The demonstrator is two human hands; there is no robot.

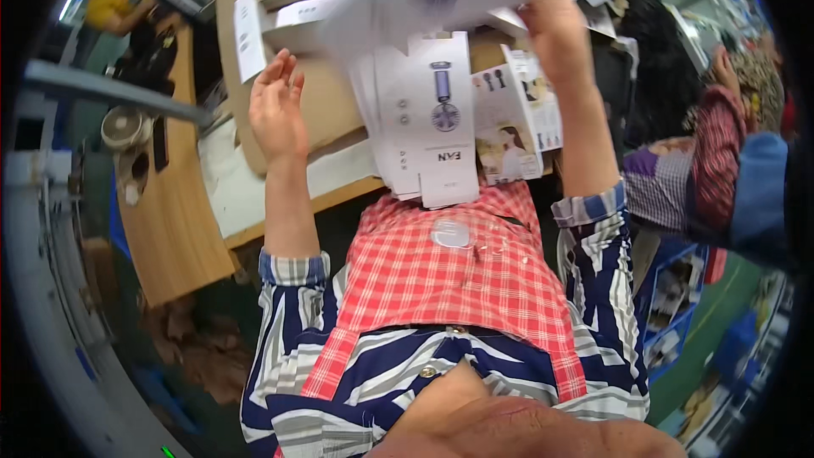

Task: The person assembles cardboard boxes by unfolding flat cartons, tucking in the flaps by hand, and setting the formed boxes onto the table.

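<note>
My right hand (555, 34) is closed on the edge of a white printed carton blank (381, 13), which is blurred by motion above the table. A dark shape is printed on it. My left hand (278, 110) is raised over brown cardboard (326, 106) with its fingers apart, holding nothing. Between my forearms lies a stack of flat white carton blanks (424, 131) printed with a purple-grey handheld fan, its near end overhanging the table edge. Right of that stack are printed leaflets (506, 148) with a picture of a person.
Small white boxes (305, 11) stand at the far side of the table, and one white box (248, 36) is at its left. A metal post (119, 89) crosses on the left, near a round fan (124, 129). Another person's sleeve (716, 148) is close on the right.
</note>
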